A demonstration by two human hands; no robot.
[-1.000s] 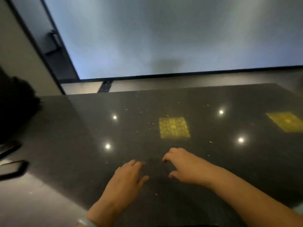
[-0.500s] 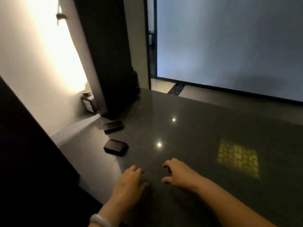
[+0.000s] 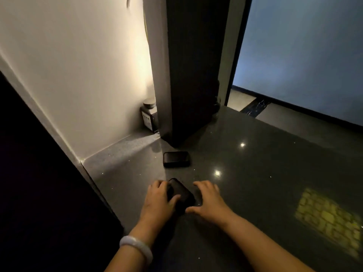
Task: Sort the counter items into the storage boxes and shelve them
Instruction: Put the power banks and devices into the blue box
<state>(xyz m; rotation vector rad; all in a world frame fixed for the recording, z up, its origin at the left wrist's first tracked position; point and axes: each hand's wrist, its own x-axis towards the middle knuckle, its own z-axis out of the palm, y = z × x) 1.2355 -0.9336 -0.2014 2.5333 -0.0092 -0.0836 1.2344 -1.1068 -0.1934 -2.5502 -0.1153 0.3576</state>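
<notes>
Near black case (image 3: 181,194): small, flat, rounded corners, lying on the dark speckled bench (image 3: 265,173), turned at an angle to the bench edge. Left hand (image 3: 160,199) clamped on its left side, fingers curled over the far left corner, thumb laid across the top. Right hand (image 3: 209,199) just right of the case, fingers spread and relaxed with tips on the bench, thumb reaching toward the near corner; contact with the case not clear. White bangle (image 3: 136,247) on the left wrist.

Far black case (image 3: 176,159): same kind, flat on the bench beyond the near case, apart from it, untouched.

Dark upright panel (image 3: 188,75): rising from the bench beyond the far case. Small dark jar with pale lid (image 3: 149,114) left of the panel, against the lit white wall (image 3: 78,65); label unreadable.

Yellow patterned reflection (image 3: 326,214) on the bench surface, well right of the near case; two bright light spots between.
</notes>
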